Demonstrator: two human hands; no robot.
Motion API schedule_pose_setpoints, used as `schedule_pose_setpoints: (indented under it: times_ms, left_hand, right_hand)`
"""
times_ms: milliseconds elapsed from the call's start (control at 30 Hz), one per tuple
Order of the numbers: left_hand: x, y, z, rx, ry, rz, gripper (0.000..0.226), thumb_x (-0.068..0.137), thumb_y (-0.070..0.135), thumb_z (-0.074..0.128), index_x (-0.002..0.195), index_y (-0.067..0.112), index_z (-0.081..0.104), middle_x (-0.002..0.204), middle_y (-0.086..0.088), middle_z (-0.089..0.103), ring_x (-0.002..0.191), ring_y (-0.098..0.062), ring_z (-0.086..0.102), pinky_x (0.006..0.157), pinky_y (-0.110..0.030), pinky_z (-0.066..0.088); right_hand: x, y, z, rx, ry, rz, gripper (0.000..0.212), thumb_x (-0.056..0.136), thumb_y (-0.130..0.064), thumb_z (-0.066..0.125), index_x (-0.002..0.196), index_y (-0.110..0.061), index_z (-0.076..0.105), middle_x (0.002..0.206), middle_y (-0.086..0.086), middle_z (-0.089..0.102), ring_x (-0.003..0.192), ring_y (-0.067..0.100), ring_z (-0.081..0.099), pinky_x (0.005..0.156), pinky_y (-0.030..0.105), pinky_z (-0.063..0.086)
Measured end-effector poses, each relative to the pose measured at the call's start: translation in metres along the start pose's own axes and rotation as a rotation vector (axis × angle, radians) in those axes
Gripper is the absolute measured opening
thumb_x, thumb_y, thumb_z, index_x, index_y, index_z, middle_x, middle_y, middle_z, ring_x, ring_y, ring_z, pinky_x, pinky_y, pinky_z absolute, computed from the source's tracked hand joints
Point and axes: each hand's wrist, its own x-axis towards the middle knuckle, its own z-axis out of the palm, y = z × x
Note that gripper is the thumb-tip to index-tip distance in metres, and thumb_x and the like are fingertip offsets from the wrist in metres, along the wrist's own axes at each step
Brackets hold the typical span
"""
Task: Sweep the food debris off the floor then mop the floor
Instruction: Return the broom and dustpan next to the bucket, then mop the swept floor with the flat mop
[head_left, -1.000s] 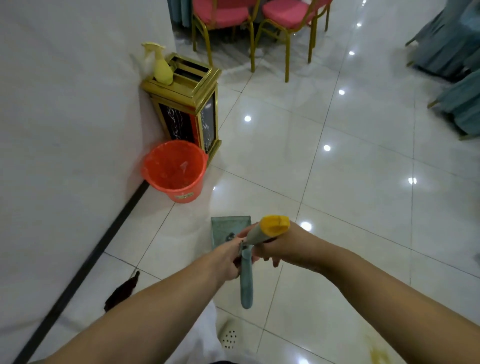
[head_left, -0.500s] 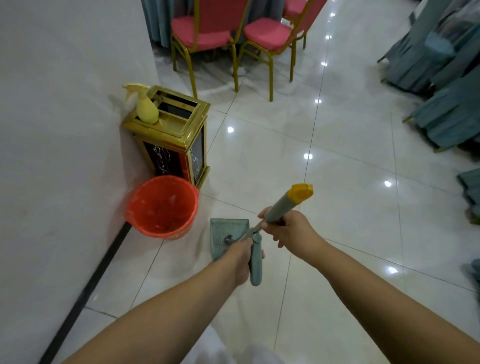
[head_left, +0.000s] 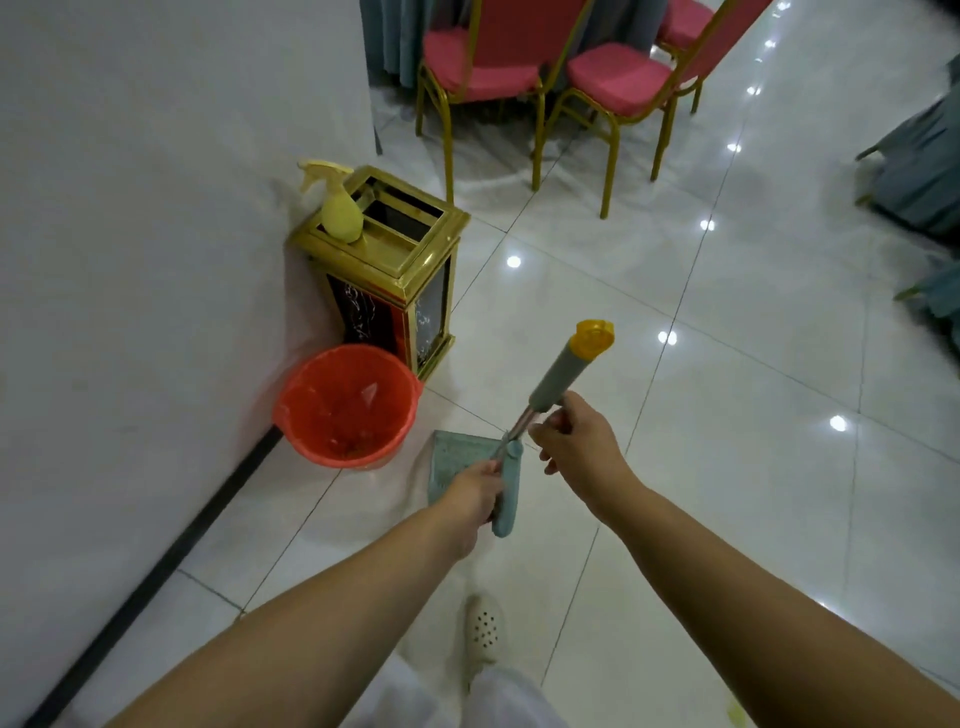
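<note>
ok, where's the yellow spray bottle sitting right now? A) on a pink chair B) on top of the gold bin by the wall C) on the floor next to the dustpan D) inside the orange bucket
B: the yellow spray bottle stands upright on the top rim of the gold bin, at its wall-side corner, with the orange bucket on the floor in front of the bin.

There are two hands, left (head_left: 470, 493) and right (head_left: 574, 441), one mop (head_left: 550, 395), one orange bucket (head_left: 345, 408), one golden bin (head_left: 395, 270), one yellow spray bottle (head_left: 340, 210), three red chairs (head_left: 483, 67) and one white shoe (head_left: 483, 629).
</note>
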Motion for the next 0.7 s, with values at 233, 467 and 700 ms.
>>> schedule_pose_setpoints:
  times_ms: [233,467,700]
  left_hand:
    - [-0.016,-0.005,0.014,0.096,0.077,0.14,0.037,0.097,0.008,0.042,0.13,0.022,0.05,0.136,-0.013,0.046,0.123,-0.035,0.045,0.105,-0.051,0.041]
    - [-0.056,-0.018,-0.012,-0.042,0.178,0.238,0.036,0.092,-0.001,0.047,0.127,0.008,0.051,0.125,-0.016,0.057,0.107,-0.027,0.055,0.092,-0.034,0.047]
    - [-0.107,-0.055,-0.094,-0.336,0.443,0.255,0.023,0.092,0.003,0.046,0.11,0.013,0.056,0.095,-0.005,0.064,0.09,-0.02,0.061,0.081,-0.031,0.052]
  right_hand:
    - [-0.001,0.019,-0.017,0.072,0.029,0.062,0.031,0.093,-0.005,0.055,0.123,-0.012,0.054,0.082,0.005,0.056,0.07,0.014,0.057,0.055,0.019,0.049]
    - [-0.02,0.017,0.017,-0.052,-0.172,0.027,0.01,0.093,-0.01,0.055,0.093,-0.014,0.064,0.095,0.006,0.064,0.076,0.017,0.061,0.062,0.023,0.055]
    - [-0.059,-0.035,0.092,-0.171,-0.483,-0.16,0.011,0.093,-0.01,0.053,0.089,-0.016,0.061,0.074,0.002,0.06,0.062,0.013,0.055,0.049,0.016,0.045]
